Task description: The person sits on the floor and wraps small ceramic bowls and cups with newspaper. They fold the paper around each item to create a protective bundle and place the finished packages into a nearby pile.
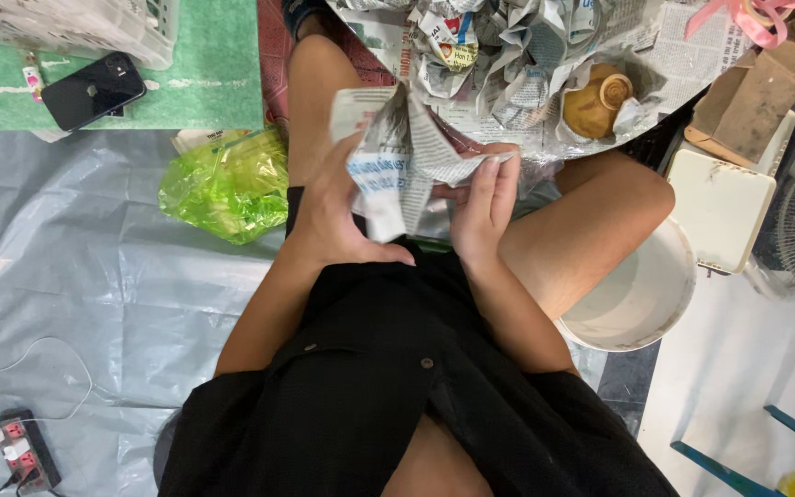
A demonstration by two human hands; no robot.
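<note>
**Inspector A:** Above the lap, between the knees, the left hand (338, 216) and the right hand (482, 207) hold one crumpled sheet of newspaper (397, 156). Fingers?

**Inspector B:** Left fingers are curled around the sheet's near side, thumb pressed in. Right fingers (499, 175) lie pressed together along its far edge, pinching the paper. Whether anything sits inside the sheet cannot be told.

**Inspector A:** Progress, as judged?

**Inspector B:** Partway, by appearance. A heap of newspaper bundles (499, 55) lies on the spread paper ahead of the knees. One brown rounded pot (595, 106) sits there half bared, paper only loosely about it. The sheet in hand is not yet folded tight.

**Inspector A:** Packages and the like?

**Inspector B:** A green crinkled plastic bag (227, 189) on the grey floor sheet (75, 276), beside the left thigh. A black phone (92, 89) on the green mat (213, 74), with a white lattice basket (75, 28) above it. A white round bucket (641, 294) by the right knee; a white squarish lid (720, 221) just beyond, brown cardboard (752, 97) above that. Pink ribbon (747, 18) top right. A power strip (25, 446) bottom left.
</note>
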